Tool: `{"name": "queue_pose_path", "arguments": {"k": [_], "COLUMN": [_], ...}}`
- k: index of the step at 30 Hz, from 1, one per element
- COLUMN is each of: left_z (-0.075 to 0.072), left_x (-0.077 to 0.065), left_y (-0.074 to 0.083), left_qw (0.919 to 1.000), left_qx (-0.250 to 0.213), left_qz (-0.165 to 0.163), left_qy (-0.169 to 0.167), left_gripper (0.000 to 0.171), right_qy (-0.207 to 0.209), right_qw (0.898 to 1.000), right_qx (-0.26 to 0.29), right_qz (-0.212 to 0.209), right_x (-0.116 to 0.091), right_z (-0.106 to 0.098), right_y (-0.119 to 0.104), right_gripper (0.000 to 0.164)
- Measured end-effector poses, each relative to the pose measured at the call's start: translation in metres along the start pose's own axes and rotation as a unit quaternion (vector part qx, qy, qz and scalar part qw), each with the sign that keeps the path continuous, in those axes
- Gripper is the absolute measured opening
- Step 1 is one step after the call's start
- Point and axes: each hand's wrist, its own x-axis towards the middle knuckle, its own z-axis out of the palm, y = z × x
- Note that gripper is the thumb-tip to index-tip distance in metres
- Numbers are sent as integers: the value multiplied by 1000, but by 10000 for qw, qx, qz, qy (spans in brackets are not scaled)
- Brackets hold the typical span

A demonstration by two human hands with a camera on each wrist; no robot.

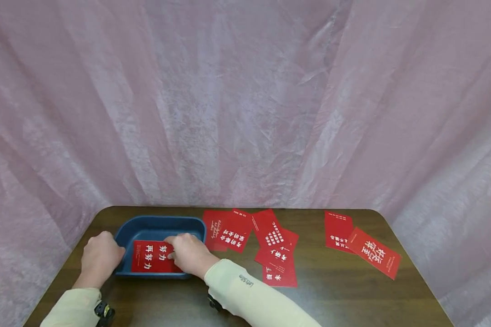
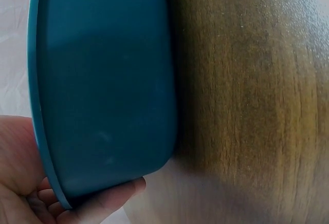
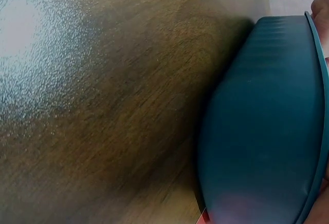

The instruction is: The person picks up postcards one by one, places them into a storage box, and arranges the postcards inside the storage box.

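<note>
In the head view your R hand (image 1: 190,252) covers the R end of the red card (image 1: 149,259), so that edge & any fingers tucked below can't be made out; the card's small print is too fine to read. Your L hand (image 1: 101,254) hides part of the L end of the blue tray (image 1: 163,222). Both sleeves (image 1: 263,297) run off the lower edge. In the R wrist view the tray wall blocks its inside, w/ only slivers of skin at the R margin.

Grip: your L hand holds the tray's L end, fingers curled against the outer wall. Your R thumb & index finger are slightly apart on the card; whether they pinch or merely press, you can't tell. The card lies w/in the tray, approx. parallel to its front rim; whether flat or a bit raised is unclear.

The tray stands on the table (image 1: 331,290). To its R: L cards (image 1: 231,229), just beside; mid cards (image 1: 277,250); R cards (image 1: 372,252), well apart. Behind: pink curtain (image 1: 245,104).
</note>
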Motion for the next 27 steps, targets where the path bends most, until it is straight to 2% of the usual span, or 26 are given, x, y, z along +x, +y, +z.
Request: {"name": "queue_pose_path", "arguments": {"k": [6,15,20,27], "left_z": [-2,-2,0,1], "left_x": [1,2,0,-2], "left_y": [2,4,5,3], "left_qw": [10000,9999,9999,10000], "left_qx": [30,51,62,49], "left_qz": [16,45,69,-50], "left_qy": [70,117,86,68], "left_gripper": [31,29,29,30], "right_qy": [173,-110,-64,242], "right_qw": [9989,9974,9984,9995], "right_qx": [-424,-704,-560,143], "right_qz": [-35,49,7,-142], "right_x": [0,3,1,-5], "right_z": [1,2,1,-5], "right_y": [0,0,3,7], "right_gripper": [52,63,64,66]}}
